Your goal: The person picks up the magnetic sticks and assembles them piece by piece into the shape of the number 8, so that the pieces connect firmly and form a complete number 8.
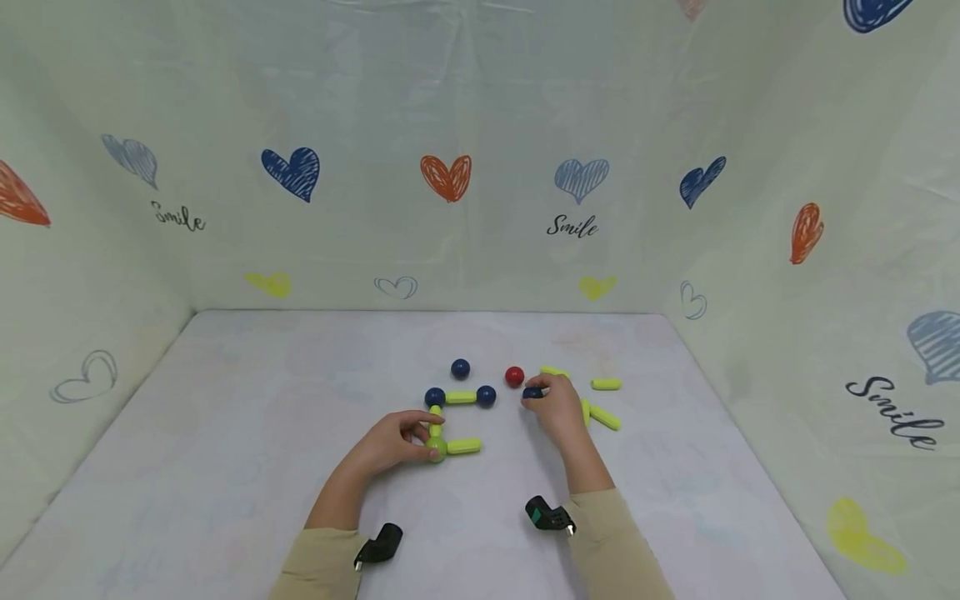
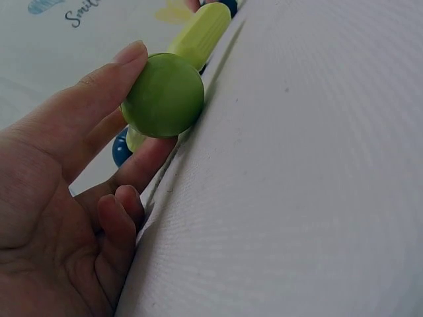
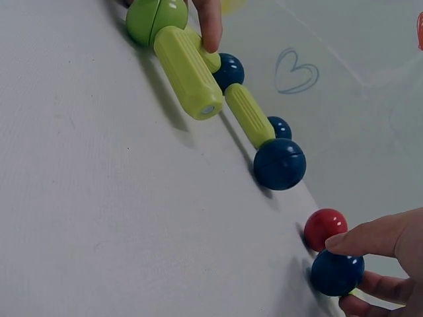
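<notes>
With thumb and fingers, my left hand (image 1: pixel 390 442) holds the green ball (image 2: pixel 164 96) at the near corner of a joined ball-and-rod shape. From this ball one yellow-green rod (image 1: pixel 463 447) points right with a free end. Another rod runs away to a blue corner ball (image 1: pixel 435 397), where a far rod (image 1: pixel 461 397) leads to a second blue ball (image 1: pixel 486 396). To the right, my right hand (image 1: pixel 562 408) pinches a separate blue ball (image 3: pixel 338 271) between thumb and fingers. Close behind it sits a red ball (image 3: pixel 325 229).
A loose blue ball (image 1: pixel 461 368) lies beyond the joined shape. Several yellow-green rods lie around and beyond the right hand, among them a far-right rod (image 1: pixel 606 384) and a nearer rod (image 1: pixel 605 417). A cloth wall (image 1: pixel 502 250) with printed hearts stands behind the white table (image 1: pixel 262 375).
</notes>
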Available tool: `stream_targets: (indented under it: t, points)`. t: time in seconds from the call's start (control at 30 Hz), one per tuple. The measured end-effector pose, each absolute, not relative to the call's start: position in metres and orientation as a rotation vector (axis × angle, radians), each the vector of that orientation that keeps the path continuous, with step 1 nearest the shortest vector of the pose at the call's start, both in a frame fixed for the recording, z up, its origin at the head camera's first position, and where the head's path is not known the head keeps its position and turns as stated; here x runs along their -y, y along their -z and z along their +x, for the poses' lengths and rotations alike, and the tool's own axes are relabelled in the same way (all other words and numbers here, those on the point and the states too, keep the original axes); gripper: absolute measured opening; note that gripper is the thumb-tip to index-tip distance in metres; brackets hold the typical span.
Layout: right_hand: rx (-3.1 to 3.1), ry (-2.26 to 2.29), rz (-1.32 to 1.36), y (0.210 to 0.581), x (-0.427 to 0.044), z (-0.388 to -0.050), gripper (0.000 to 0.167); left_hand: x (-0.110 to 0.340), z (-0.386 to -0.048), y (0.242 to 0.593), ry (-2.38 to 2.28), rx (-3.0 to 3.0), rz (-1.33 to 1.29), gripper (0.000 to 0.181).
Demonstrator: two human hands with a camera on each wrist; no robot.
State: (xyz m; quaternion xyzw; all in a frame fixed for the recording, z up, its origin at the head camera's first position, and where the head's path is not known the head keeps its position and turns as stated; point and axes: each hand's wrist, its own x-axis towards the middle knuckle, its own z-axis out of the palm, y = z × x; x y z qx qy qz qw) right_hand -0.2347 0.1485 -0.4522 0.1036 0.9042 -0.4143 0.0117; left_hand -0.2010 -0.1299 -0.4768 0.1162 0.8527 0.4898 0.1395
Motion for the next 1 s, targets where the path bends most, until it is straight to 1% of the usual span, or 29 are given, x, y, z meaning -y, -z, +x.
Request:
stream_targets:
  t: [0.2, 0.4, 1.0]
  points:
    - [-2.792, 1.282, 0.321, 0.453, -0.149, -0.235, 0.024, 0.131, -0.200, 0.476, -1.412, -2.462, 0.365, 0.048]
    - [-2.767, 1.276, 0.306, 0.451, -0.148, -0.233, 0.023, 0.130, -0.200, 0.476, -1.415, -2.457, 0.340, 0.048]
    - [-2.753, 1.215, 0.170, 0.442, -0.146, -0.214, 0.022, 0.129, -0.201, 0.476, -1.410, -2.441, 0.288, 0.048]
